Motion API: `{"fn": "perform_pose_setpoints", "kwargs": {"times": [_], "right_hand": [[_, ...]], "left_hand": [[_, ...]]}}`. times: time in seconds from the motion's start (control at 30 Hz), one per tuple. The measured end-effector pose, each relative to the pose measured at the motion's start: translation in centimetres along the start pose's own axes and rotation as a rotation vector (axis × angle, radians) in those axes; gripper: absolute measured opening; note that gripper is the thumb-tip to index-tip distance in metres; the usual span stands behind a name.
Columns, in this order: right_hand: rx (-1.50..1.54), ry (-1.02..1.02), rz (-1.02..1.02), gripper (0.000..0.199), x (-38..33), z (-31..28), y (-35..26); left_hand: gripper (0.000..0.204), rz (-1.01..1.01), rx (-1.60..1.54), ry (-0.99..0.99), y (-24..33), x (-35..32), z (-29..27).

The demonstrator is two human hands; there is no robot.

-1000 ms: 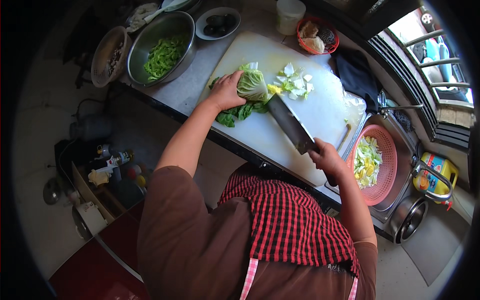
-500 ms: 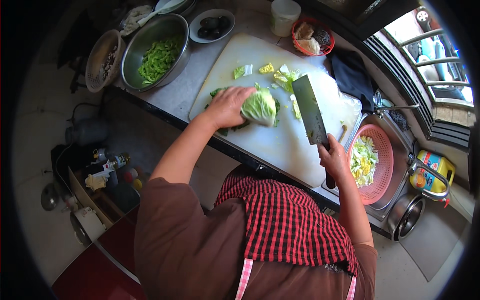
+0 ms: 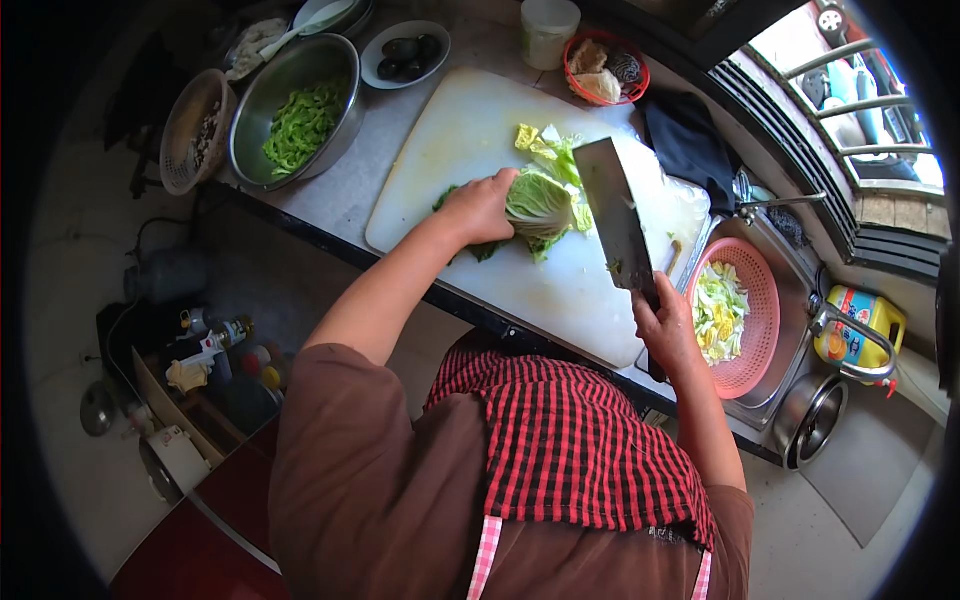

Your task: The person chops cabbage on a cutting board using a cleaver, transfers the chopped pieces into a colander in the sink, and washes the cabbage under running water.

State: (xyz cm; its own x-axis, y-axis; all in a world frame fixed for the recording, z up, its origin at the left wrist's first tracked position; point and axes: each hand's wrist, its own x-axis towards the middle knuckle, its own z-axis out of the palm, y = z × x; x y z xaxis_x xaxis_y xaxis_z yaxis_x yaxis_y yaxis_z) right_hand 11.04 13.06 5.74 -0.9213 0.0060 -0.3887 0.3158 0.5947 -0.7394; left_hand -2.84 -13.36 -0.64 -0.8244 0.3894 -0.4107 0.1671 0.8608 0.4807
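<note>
On a large white cutting board (image 3: 430, 150) lies a piece of napa cabbage (image 3: 540, 203), pale green with white ribs. My left hand (image 3: 482, 208) is closed over its left end. My right hand (image 3: 665, 325) grips the handle of a cleaver (image 3: 613, 212), its broad dark blade angled across the board to the right of the cabbage, apart from my left fingers. Loose cabbage leaves (image 3: 550, 150) are gathered just beyond the piece, close to the blade. Cut cabbage (image 3: 722, 312) fills part of a pink colander (image 3: 765, 290) at the right.
The colander sits in a metal sink (image 3: 800, 290) beside a faucet (image 3: 850, 350). Left of the board stand a steel bowl (image 3: 345, 125) of green strips and a plate (image 3: 440, 62) of dark oval things. A red basket (image 3: 640, 88) and white tub (image 3: 550, 35) are behind it.
My left hand and the cabbage have shifted slightly right, toward the cleaver. Loose pieces that lay spread behind the cabbage are now bunched together. The cleaver stays in my right hand.
</note>
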Motion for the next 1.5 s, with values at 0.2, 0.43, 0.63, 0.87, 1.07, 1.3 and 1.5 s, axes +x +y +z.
{"fn": "perform_pose_setpoints", "kwargs": {"times": [0.2,0.43,0.63,0.87,1.07,1.3,1.5], "right_hand": [[-0.208,-0.066,-0.141,0.009,-0.4,-0.7,-2.8],[-0.452,-0.226,-0.015,0.011,0.9,-0.2,-5.1],[-0.479,-0.320,0.030,0.014,4.0,1.2,-5.7],[-0.467,-0.265,-0.002,0.015,6.9,6.7,-2.4],[-0.492,-0.219,-0.076,0.015,7.2,7.0,-1.3],[-0.335,-0.027,-0.140,0.015,4.1,3.6,-0.5],[-0.261,-0.148,-0.078,0.011,0.4,1.4,-3.7]], "left_hand": [[0.044,-0.153,0.113,-0.188,3.1,-0.3,-1.2],[0.034,-0.104,0.247,-0.158,3.2,-0.4,0.2],[0.031,-0.118,0.284,-0.051,3.2,-0.8,2.0],[0.034,-0.035,0.272,0.163,1.9,-1.8,4.8],[0.043,-0.047,0.037,0.255,0.6,-3.0,5.0],[0.050,-0.256,-0.035,0.199,1.3,-3.0,3.8],[0.052,-0.320,-0.099,0.137,2.5,-2.5,3.8]]}}
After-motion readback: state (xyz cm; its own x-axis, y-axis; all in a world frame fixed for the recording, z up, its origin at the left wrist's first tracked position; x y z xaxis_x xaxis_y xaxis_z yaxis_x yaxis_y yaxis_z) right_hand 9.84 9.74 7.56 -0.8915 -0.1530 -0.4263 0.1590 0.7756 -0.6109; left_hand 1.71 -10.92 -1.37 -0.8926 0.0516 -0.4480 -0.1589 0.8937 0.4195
